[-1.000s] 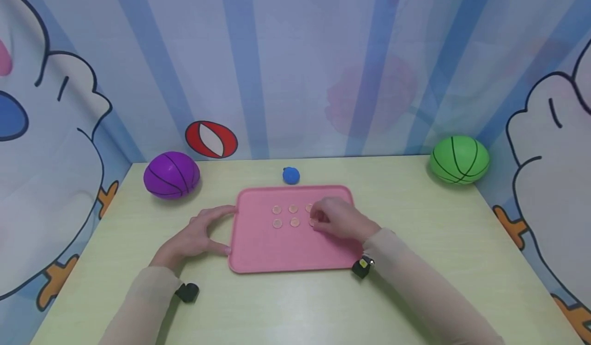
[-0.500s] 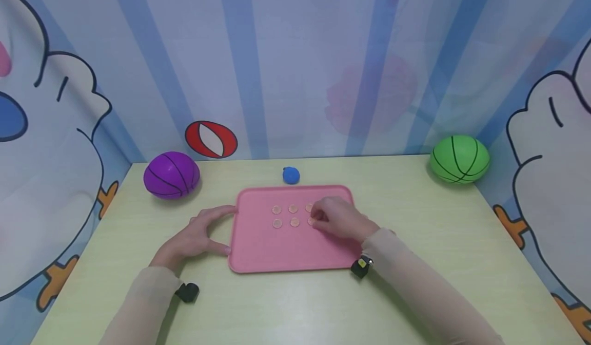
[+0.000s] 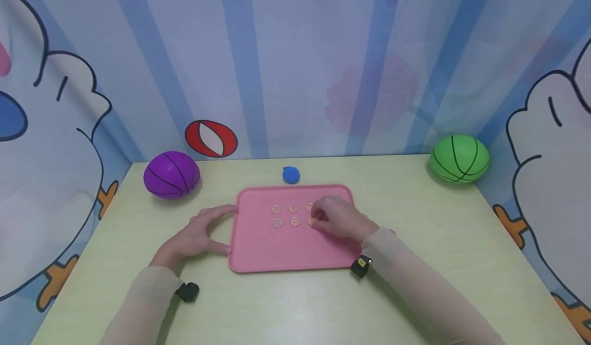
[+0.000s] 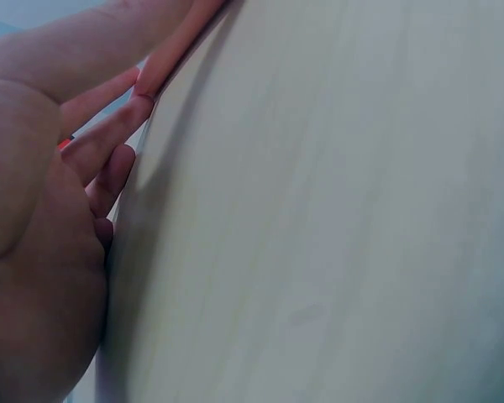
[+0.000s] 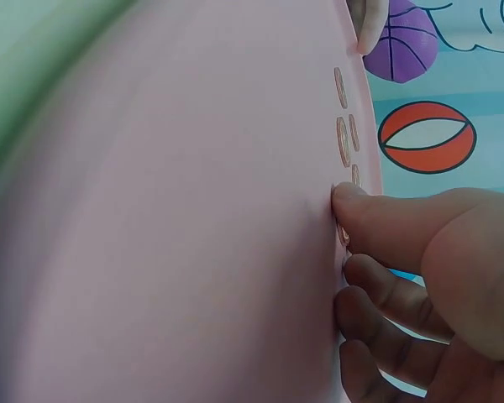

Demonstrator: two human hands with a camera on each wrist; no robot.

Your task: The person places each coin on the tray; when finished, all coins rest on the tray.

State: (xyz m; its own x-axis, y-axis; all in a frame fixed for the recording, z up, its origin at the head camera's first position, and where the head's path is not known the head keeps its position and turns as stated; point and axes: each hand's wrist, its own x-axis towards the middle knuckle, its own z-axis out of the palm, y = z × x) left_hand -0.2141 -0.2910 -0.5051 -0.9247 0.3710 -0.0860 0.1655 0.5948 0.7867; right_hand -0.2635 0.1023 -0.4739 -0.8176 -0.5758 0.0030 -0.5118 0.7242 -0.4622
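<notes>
A pink tray [image 3: 268,255] lies on the table, with several small round coins [image 3: 294,222] set on it in two rows. My left hand [image 3: 195,236] touches the tray's left edge with thumb and forefinger spread apart. Over the right end of the rows, my right hand [image 3: 340,218] has its fingers bent and its thumb and forefinger closed around the near-row coin [image 5: 344,236], which stays down at the tray surface. The right wrist view shows that coin partly hidden by the thumb. Only the left hand and table surface show clearly in the left wrist view.
A small blue ball-like object [image 3: 291,175] sits just behind the tray. A purple ball [image 3: 172,175] stands at the back left and a green ball [image 3: 459,159] at the back right. The pale table [image 3: 286,309] backs onto a striped blue printed backdrop [image 3: 300,78].
</notes>
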